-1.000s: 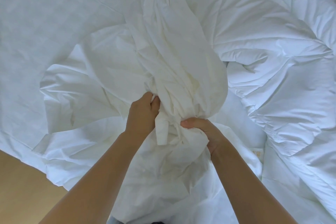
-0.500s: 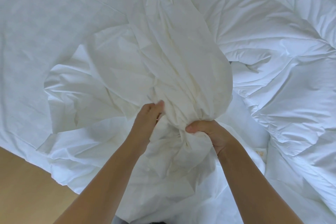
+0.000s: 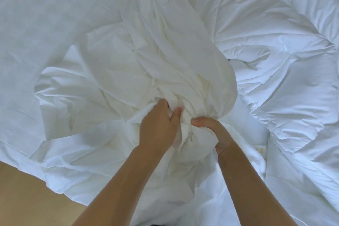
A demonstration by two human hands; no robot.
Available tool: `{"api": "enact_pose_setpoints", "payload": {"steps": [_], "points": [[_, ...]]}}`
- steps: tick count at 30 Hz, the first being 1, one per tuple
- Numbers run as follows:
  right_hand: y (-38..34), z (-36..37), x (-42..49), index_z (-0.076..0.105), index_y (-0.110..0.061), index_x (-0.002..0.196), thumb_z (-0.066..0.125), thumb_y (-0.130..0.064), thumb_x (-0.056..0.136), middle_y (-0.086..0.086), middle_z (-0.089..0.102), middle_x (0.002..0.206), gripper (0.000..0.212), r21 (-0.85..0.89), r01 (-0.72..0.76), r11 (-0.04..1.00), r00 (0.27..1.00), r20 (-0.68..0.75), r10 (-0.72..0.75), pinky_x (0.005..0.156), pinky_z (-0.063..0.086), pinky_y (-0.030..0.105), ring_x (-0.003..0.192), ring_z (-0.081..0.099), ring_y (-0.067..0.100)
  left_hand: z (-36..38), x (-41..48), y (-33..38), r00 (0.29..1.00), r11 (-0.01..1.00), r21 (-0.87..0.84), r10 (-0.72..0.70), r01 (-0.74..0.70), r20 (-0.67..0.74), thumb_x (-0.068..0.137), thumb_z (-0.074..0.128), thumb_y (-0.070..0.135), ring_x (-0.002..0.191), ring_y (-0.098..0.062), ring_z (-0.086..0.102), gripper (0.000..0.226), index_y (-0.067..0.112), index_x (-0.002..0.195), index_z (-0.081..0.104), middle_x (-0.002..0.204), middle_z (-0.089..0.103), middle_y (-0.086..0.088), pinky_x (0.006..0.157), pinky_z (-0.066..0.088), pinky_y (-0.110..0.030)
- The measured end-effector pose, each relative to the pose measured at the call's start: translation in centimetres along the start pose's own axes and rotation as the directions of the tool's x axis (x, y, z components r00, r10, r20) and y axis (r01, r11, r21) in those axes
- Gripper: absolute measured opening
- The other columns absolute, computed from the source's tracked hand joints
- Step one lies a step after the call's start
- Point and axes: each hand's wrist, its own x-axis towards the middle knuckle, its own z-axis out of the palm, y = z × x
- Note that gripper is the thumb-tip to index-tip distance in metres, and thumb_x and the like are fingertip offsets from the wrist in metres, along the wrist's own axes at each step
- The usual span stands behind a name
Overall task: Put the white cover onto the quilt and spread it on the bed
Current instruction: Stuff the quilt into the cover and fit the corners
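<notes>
Head view: left hand [image 3: 157, 126], right hand [image 3: 212, 132] clutch bunched white cover [image 3: 165, 60]; quilt [image 3: 275, 60] alongside, floor [image 3: 27, 189] lower-left.

Cover [image 3: 165, 51]: plain warm white, turning cream to ivory in the deeper folds; no print.
Quilt [image 3: 275, 57], toward the bed's right edge: cooler bluish white, plain, grey-blue in the creases.
Label [image 3: 259, 150] on the quilt: off-white with small gold marks, too small to read.
Bed sheet [image 3: 45, 24], left part of the bed: pale white, faint woven check.
Floor [image 3: 27, 194], past the bed's near left edge: plain tan.
</notes>
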Motion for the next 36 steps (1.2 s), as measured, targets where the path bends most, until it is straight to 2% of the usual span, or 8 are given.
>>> {"api": "enact_pose_setpoints", "payload": {"steps": [2, 5, 10, 20, 27, 31, 34, 36], "points": [[-1.1, -0.9, -0.4, 0.07, -0.004, 0.094, 0.071, -0.006, 0.061, 0.015, 0.071, 0.088, 0.033, -0.164, 0.03, 0.986, 0.997, -0.068, -0.042, 0.067, 0.057, 0.033, 0.078, 0.07, 0.027, -1.0, -0.4, 1.6, 1.0, 0.999, 0.047, -0.02, 0.021, -0.022, 0.093, 0.046, 0.048, 0.083, -0.013, 0.054, 0.035, 0.018, 0.112, 0.048, 0.091, 0.055, 0.008, 0.071, 0.037, -0.024], [-1.4, -1.4, 0.0, 0.068, -0.01, 0.09, 0.066, -0.018, 0.079, 0.012, 0.071, 0.084, 0.014, -0.489, 0.079, 0.869, 0.96, -0.198, -0.198, 0.066, 0.057, 0.034, 0.076, 0.07, 0.023, 0.5, -0.8, 5.4, 0.918, 0.949, -0.169, -0.196, 0.266, 0.345, 0.08, 0.055, 0.064, 0.083, -0.012, 0.06, 0.055, 0.013, 0.101, 0.056, 0.089, 0.062, 0.006, 0.073, 0.047, -0.025], [0.2, -0.9, -0.1, 0.054, -0.015, 0.12, 0.045, -0.025, 0.095, 0.002, 0.064, 0.11, 0.028, -0.932, -0.121, 0.341, 0.843, -0.278, -0.461, 0.082, 0.042, 0.024, 0.105, 0.061, 0.02, 6.2, 1.2, 9.0, 0.88, 0.816, -0.401, -0.253, 0.417, 0.401, 0.052, 0.086, 0.04, 0.1, -0.017, 0.063, 0.068, 0.014, 0.11, 0.061, 0.103, 0.068, 0.004, 0.094, 0.05, -0.035], [-2.5, -8.3, -3.8, 0.033, -0.012, 0.118, 0.066, -0.017, 0.081, -0.011, 0.053, 0.087, 0.05, -0.676, 0.272, 0.685, 0.78, -0.263, -0.569, 0.059, 0.044, 0.021, 0.078, 0.059, 0.012, 13.5, 3.1, 15.0, 0.956, 0.865, -0.421, -0.201, 0.275, 0.212, 0.054, 0.068, 0.013, 0.079, -0.031, 0.064, 0.026, 0.013, 0.07, 0.047, 0.066, 0.054, -0.002, 0.08, 0.055, -0.044], [-6.4, -16.7, -6.3, 0.039, -0.023, 0.126, 0.07, -0.031, 0.072, -0.011, 0.048, 0.121, 0.062, -0.546, 0.45, 0.707, 0.787, -0.132, -0.602, 0.093, 0.043, 0.017, 0.113, 0.05, 0.005, 16.9, 4.9, 23.3, 0.97, 0.942, -0.292, -0.099, 0.164, 0.223, 0.063, 0.069, 0.008, 0.056, -0.015, 0.048, 0.055, -0.001, 0.114, 0.054, 0.062, 0.044, 0.003, 0.052, 0.037, -0.024], [-9.5, -23.3, -7.4, 0.058, -0.018, 0.109, 0.059, -0.04, 0.072, -0.008, 0.049, 0.113, 0.043, -0.67, 0.49, 0.558, 0.586, -0.22, -0.78, 0.086, 0.03, 0.0, 0.113, 0.047, 0.01, 19.6, 5.1, 25.6, 0.971, 0.937, -0.302, -0.111, 0.173, 0.21, 0.066, 0.071, 0.006, 0.066, -0.022, 0.054, 0.05, 0.001, 0.112, 0.051, 0.066, 0.046, 0.0, 0.06, 0.046, -0.025], [-12.6, -30.3, -7.0, 0.059, -0.003, 0.111, 0.054, -0.039, 0.073, 0.011, 0.052, 0.116, 0.052, -0.918, 0.205, 0.338, 0.313, -0.266, -0.912, 0.095, 0.029, 0.021, 0.112, 0.048, 0.028, 21.9, 5.2, 26.1, 0.971, 0.924, -0.331, -0.127, 0.19, 0.203, 0.067, 0.07, 0.007, 0.063, -0.023, 0.053, 0.042, 0.003, 0.105, 0.051, 0.064, 0.047, -0.001, 0.053, 0.041, -0.023], [-14.6, -34.6, -7.0, 0.055, -0.001, 0.12, 0.056, -0.026, 0.073, 0.018, 0.048, 0.125, 0.053, -0.94, -0.047, 0.337, 0.274, -0.336, -0.901, 0.098, 0.029, 0.036, 0.119, 0.042, 0.037, 23.1, 5.4, 26.5, 0.974, 0.929, -0.322, -0.124, 0.181, 0.19, 0.068, 0.07, 0.007, 0.06, -0.023, 0.051, 0.037, 0.004, 0.1, 0.052, 0.062, 0.047, -0.002, 0.051, 0.041, -0.024]]}}
